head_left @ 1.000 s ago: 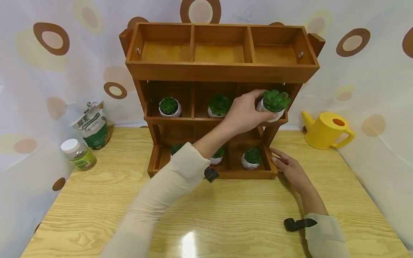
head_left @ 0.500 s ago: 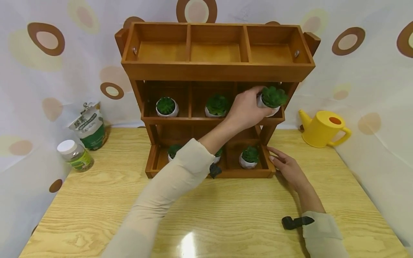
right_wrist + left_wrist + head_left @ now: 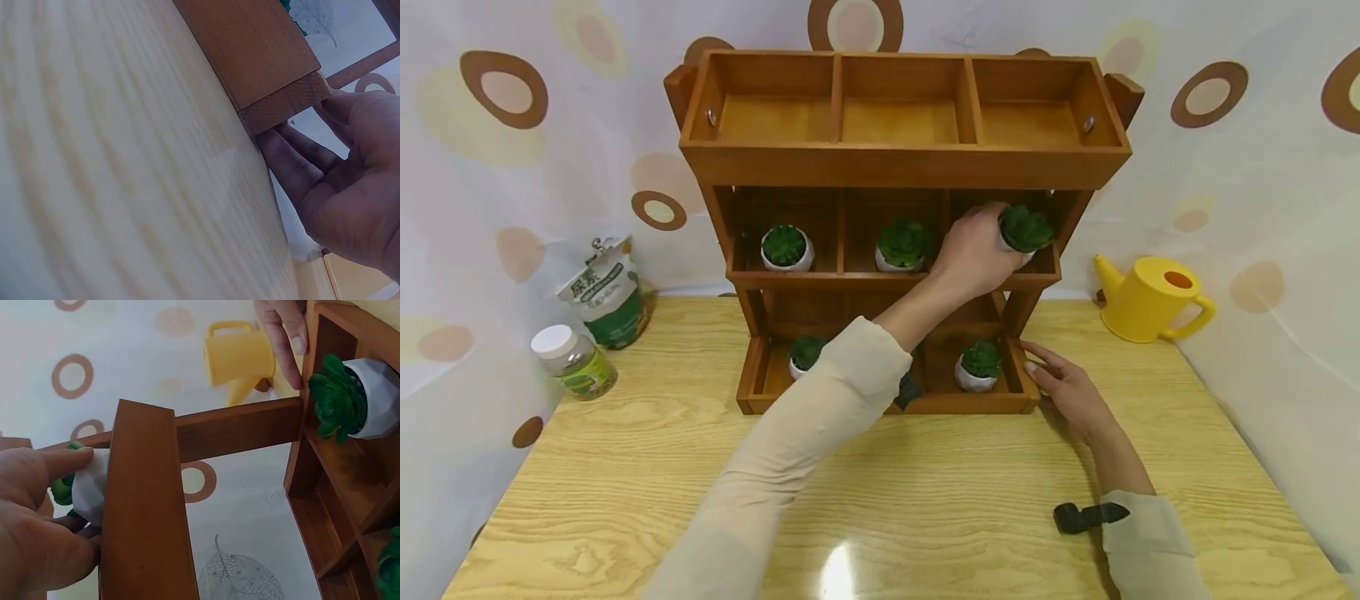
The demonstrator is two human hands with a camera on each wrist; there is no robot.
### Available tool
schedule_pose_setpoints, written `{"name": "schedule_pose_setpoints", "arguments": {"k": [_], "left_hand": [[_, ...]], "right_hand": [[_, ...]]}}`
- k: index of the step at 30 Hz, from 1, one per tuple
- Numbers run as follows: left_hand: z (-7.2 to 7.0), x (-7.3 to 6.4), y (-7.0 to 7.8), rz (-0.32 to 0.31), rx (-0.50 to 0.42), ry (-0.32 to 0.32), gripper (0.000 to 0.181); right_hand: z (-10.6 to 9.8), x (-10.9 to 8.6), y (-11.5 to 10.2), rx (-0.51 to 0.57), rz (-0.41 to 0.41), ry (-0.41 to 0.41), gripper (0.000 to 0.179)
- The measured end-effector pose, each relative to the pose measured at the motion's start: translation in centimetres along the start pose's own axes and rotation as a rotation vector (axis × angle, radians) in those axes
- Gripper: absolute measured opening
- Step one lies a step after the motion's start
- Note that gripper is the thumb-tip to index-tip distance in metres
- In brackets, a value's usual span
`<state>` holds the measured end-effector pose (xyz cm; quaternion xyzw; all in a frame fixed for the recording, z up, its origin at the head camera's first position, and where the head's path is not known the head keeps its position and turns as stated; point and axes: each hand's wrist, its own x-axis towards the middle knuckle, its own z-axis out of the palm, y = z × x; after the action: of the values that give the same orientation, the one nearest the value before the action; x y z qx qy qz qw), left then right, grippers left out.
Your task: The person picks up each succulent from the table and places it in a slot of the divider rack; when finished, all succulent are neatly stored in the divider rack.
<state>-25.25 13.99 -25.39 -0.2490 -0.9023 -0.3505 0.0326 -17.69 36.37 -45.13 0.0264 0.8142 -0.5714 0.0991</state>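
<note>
In the head view my left hand [image 3: 973,257] grips a potted succulent [image 3: 1027,228] in a white pot, at the right compartment of the middle tier of a brown wooden shelf [image 3: 902,168]. The left wrist view has the thumb and fingers round the white pot [image 3: 91,487], which is partly behind the tier's front board [image 3: 147,506]. My right hand [image 3: 1075,398] touches the right end of the bottom tier. Seen from the right wrist, its fingers lie against the wooden corner [image 3: 284,103], not wrapped round anything.
Two potted succulents [image 3: 786,247] stand in the middle tier's other compartments. A lower-tier succulent [image 3: 977,365] sits at right, another succulent [image 3: 806,353] at left; my left sleeve hides the centre. A yellow watering can [image 3: 1153,300] is right; a jar [image 3: 576,362] and pouch [image 3: 610,296] left.
The left hand has carried the potted succulent a little back and down, deeper into the middle tier's right compartment. The right hand stays against the shelf's end; the head view has shifted slightly.
</note>
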Motion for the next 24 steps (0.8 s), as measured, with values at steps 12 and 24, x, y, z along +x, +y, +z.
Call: {"name": "schedule_pose_setpoints", "arguments": {"k": [12, 24], "left_hand": [[0.1, 0.1, 0.3, -0.015, 0.048, -0.089, 0.055], [-0.6, -1.2, 1.4, -0.079, 0.215, -0.068, 0.063]], "right_hand": [[0.0, 0.0, -0.1, -0.019, 0.018, 0.003, 0.062], [0.1, 0.0, -0.1, -0.067, 0.007, 0.011, 0.060]]}}
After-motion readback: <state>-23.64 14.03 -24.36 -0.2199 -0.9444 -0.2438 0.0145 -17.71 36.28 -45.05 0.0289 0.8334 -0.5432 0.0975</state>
